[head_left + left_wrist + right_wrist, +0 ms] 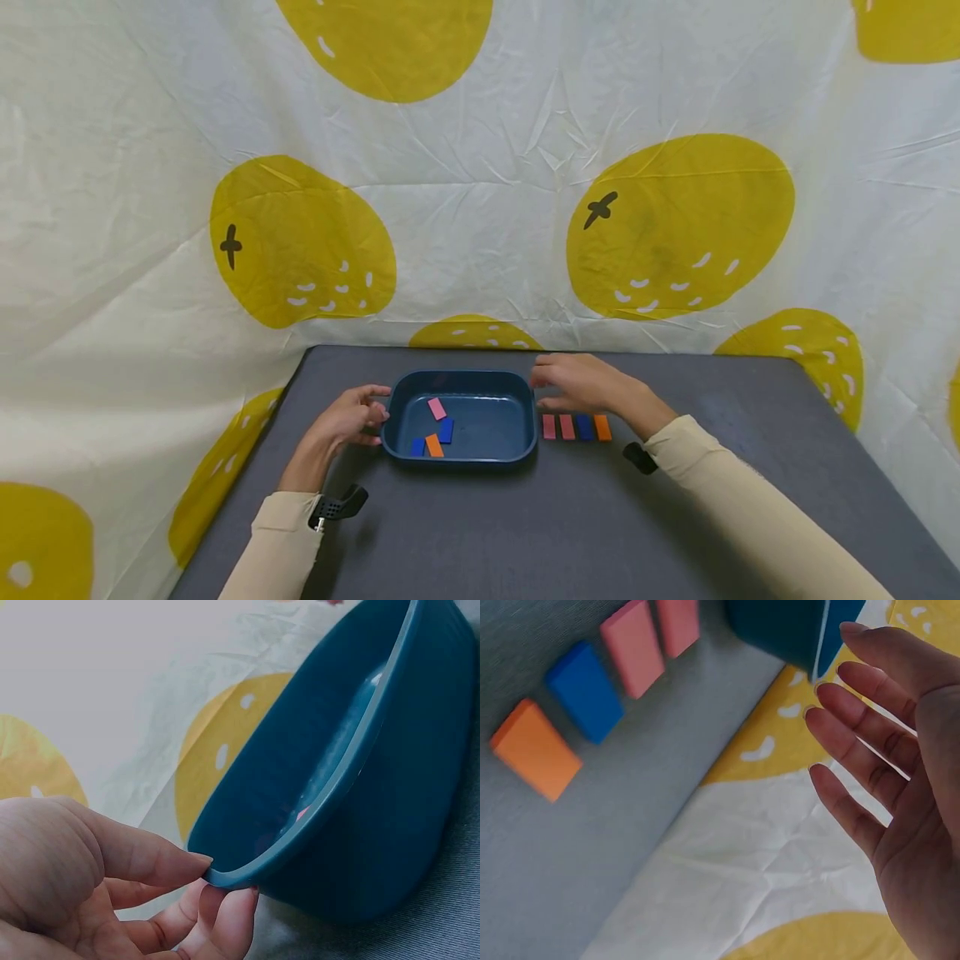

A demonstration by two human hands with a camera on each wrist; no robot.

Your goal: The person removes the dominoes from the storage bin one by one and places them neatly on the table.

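Note:
A dark blue plastic tub (461,460) stands on the table. My left hand (348,421) pinches its left rim (232,879) between thumb and fingers. Inside the tub lie a pink tile (437,408), an orange tile (434,446) and two blue ones, scattered in the left half. By the tub's right end, my right hand (581,383) holds nothing, its fingers (862,746) relaxed and spread, with the fingertips close to the rim. Just right of the tub a neat row runs: two pink tiles (633,649), a blue tile (585,691) and an orange tile (536,748).
The grey table (480,542) reaches back to a white cloth (480,233) printed with large yellow fruit. Both wrists wear black straps, and light sleeves (750,508) cover the forearms.

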